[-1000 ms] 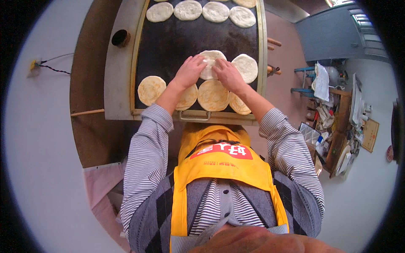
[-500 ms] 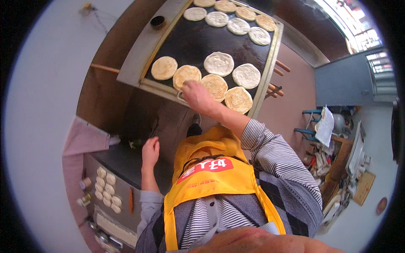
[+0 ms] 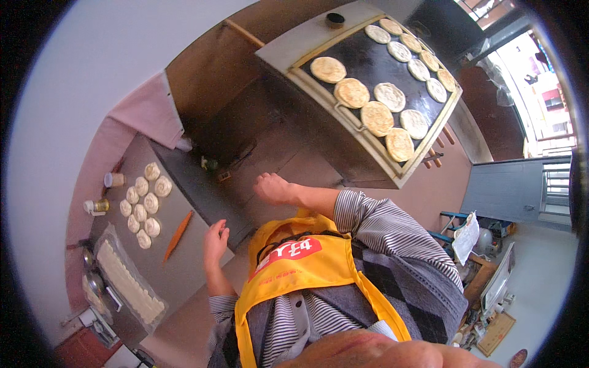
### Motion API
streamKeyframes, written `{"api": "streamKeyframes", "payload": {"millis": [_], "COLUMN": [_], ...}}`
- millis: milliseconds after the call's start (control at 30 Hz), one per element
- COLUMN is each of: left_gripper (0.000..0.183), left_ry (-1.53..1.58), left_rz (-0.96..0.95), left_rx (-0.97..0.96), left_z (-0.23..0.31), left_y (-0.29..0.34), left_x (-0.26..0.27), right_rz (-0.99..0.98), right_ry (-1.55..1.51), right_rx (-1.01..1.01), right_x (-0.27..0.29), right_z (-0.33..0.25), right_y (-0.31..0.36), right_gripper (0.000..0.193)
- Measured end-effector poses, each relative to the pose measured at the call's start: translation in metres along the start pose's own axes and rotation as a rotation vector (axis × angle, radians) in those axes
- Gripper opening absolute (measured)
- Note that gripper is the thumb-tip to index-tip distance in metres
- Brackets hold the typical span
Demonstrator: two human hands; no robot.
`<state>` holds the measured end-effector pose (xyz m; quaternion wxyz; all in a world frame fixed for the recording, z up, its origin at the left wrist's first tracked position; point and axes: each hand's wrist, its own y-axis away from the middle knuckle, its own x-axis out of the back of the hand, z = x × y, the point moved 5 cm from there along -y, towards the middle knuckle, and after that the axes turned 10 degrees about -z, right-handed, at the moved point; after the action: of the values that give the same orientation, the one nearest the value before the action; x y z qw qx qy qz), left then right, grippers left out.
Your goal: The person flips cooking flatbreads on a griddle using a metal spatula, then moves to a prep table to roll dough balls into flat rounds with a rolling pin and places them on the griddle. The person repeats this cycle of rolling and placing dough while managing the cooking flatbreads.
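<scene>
Both hands are empty. The left hand (image 3: 215, 240) is held open with loose fingers above the edge of the steel desk (image 3: 184, 270), and nothing is gripped by it. The right hand (image 3: 274, 187) is relaxed and half open in the air, also without anything.

Just beyond the left grip an orange stick-like tool (image 3: 178, 235) is seen; it could be knocked to the floor by a careless reach. Further left, nine raw dough rounds (image 3: 145, 205) are counted, and they could be dented if seized too hard.

Far beyond the right grip, eleven flatbreads (image 3: 376, 118) lie on the dark griddle (image 3: 368, 61). They may scorch if left too long, and fingers could be burnt there.
</scene>
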<state>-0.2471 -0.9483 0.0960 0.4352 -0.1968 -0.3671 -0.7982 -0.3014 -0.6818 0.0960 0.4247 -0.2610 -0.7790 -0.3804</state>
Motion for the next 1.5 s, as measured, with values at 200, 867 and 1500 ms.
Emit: {"api": "streamKeyframes", "payload": {"millis": [200,867,1500], "left_gripper": [0.036,0.037,0.021], "left_ry": [0.021,-0.036,0.104], "left_rz": [0.091,0.334,0.772], "left_rx": [0.117,0.049,-0.056], "left_z": [-0.124,-0.227,-0.19], "left_y": [0.08,-0.086,-0.098], "left_x": [0.056,0.214,0.169], "right_rz": [-0.358,-0.091,-0.082], "right_ry": [0.003,0.019,-0.205], "right_rx": [0.063,0.477,0.227], "right_x": [-0.053,-0.114,-0.015], "right_z": [-0.124,-0.284,-0.1], "right_y": [-0.111,-0.216,-0.115], "right_gripper": [0.021,0.03,0.045]}}
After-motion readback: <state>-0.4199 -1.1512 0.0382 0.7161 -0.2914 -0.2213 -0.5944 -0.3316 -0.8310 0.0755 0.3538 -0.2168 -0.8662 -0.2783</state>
